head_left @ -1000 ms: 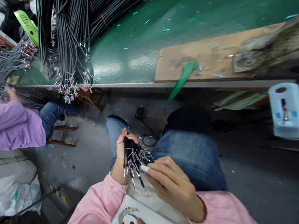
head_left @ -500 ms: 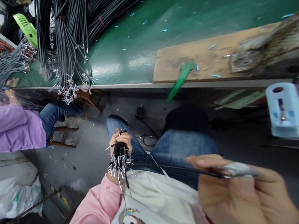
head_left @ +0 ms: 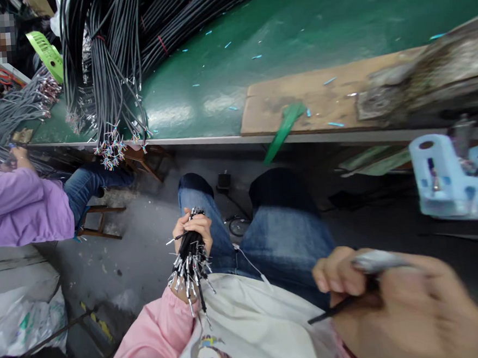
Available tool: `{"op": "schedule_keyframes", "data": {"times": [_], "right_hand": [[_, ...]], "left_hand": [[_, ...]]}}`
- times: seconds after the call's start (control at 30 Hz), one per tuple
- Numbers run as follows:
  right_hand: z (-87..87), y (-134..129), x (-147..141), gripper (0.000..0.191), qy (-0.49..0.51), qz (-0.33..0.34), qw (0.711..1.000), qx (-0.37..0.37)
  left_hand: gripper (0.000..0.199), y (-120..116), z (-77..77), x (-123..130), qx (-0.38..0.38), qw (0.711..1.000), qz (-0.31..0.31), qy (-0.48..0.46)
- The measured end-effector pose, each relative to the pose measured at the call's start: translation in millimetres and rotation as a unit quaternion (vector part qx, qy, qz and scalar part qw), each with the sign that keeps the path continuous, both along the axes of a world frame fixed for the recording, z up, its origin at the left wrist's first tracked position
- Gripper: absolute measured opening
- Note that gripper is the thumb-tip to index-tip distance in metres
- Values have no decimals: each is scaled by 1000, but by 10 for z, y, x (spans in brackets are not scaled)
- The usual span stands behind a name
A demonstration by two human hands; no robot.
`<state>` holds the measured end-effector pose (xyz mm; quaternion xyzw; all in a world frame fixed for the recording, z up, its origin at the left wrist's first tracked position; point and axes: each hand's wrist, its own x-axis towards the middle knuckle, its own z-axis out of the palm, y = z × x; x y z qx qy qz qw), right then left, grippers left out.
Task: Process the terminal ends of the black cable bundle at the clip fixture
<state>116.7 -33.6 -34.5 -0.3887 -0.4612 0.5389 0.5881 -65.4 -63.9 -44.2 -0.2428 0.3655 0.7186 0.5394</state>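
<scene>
My left hand [head_left: 197, 226] is closed around a bundle of short black cables [head_left: 191, 248] above my lap. Their stripped, silvery ends fan out below the fist, and more ends stick out above it. Nearer the camera on the right is my right hand [head_left: 398, 293], blurred, with its fingers pinched together. From it a short stretch of black cable [head_left: 334, 308] points left; the rest is hidden by the fingers. A silvery-grey wrapping [head_left: 378, 260] covers part of one finger of this hand.
Thick bundles of dark cable [head_left: 112, 73] hang over the edge of the green table [head_left: 201, 105]. A wooden board [head_left: 266, 100] with a green strip [head_left: 287, 129] lies on it. At right hangs a light-blue plastic part [head_left: 435, 181]. A person in a purple top [head_left: 23, 205] sits at left.
My right hand has turned and its fingers have curled in; the long black cable that stretched left from it now shows only as a short piece. My left hand stays nearly still.
</scene>
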Motion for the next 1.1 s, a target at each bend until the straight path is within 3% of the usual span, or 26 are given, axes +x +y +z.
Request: {"op": "schedule_keyframes", "data": {"times": [0.2, 0.37, 0.63, 0.8, 1.03, 1.1], "right_hand": [[-55, -61, -69, 16, -141, 57, 988, 33], [-49, 30, -57, 16, -166, 61, 984, 20], [-111, 129, -50, 8, -140, -12, 989, 45], [-161, 126, -11, 13, -130, -82, 988, 6], [12, 175, 3, 8, -76, -86, 993, 5], [65, 212, 3, 8, -55, -66, 996, 8]], "left_hand": [[14, 20, -81, 81, -22, 993, -96, 66], [22, 20, -151, 351, -19, 961, -222, 166], [18, 89, 42, 657, 5, 890, -360, 278], [24, 173, 123, 764, 15, 869, -372, 326], [25, 303, 325, 829, 13, 822, -360, 441], [31, 326, 381, 835, 17, 821, -348, 452]]}}
